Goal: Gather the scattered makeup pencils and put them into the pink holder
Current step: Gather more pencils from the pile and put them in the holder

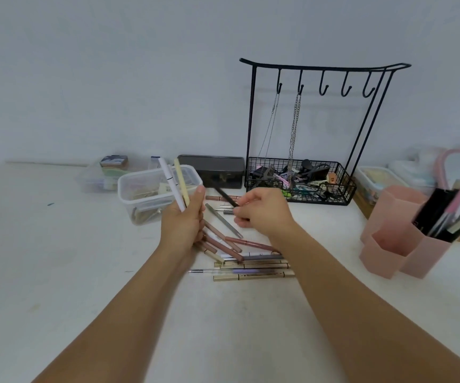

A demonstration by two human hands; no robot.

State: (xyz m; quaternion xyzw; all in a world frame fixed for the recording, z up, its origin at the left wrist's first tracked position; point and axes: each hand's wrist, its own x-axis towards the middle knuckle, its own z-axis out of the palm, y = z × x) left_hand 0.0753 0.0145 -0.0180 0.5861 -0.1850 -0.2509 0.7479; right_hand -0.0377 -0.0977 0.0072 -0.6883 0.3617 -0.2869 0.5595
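The left hand (185,222) is closed around two pencils, a white pencil (171,187) and a cream pencil (182,182), both standing nearly upright with their tops leaning slightly left and away. The right hand (262,210) pinches a black pencil (224,197) between thumb and fingertips; its long axis runs from the fingers up and to the left, away from the person. Under and between the hands a heap of loose pencils (251,262) lies on the white table (57,258): those nearest lie left to right, the ones beneath the left hand slant from far left to near right. The pink holder (394,239) stands at the right, well apart from the heap, and its right-hand compartment already holds dark and pink pencils leaning to the right. A plain pale wall (113,78) rises behind. Far left of the hands is a clear plastic box (129,194) with small items inside. A black wire rack (320,128) with hooks carries two chains, and its basket is full of hair clips.
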